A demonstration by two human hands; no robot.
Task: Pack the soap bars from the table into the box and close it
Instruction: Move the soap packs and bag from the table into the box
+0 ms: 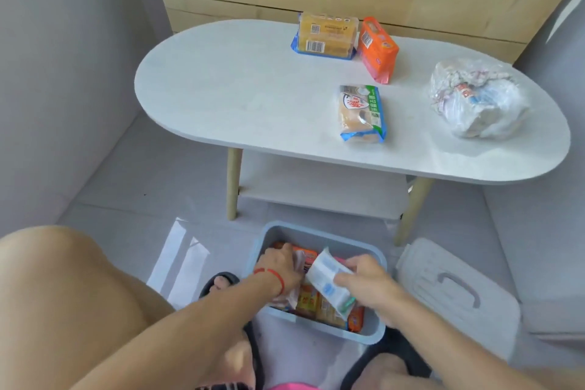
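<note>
Reaching down into the blue-grey box on the floor, both hands work among packed soap bars in orange and yellow wrappers. The right hand pinches a white soap pack with blue print, tilted over the box's middle. The left hand, fingers curled, grips a pinkish wrapper at the box's far left corner. On the white oval table, three packs remain: a yellow one and an orange one at the far edge, touching, and a green-striped clear one near the front edge. The lid lies right of the box.
</note>
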